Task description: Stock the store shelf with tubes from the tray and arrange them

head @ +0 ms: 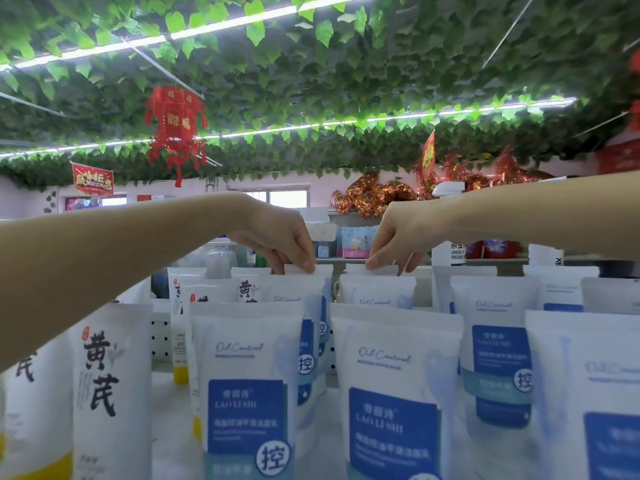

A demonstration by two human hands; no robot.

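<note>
left hand grip pinching a back-row tube by its top, right hand grip pinching the next tube, blue-labelled tubes standing in front of both grips

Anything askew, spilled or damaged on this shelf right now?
Nothing stands out. The blue-label tubes and the yellow-capped tubes stand upright in rows, with no spill or dent visible. The left hand pinches the top seam of one back tube, the right hand that of another; the lean at the frame edges looks like lens distortion.

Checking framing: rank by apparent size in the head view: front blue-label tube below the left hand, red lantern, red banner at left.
1. front blue-label tube, though nearness inflates it
2. red lantern
3. red banner
</note>
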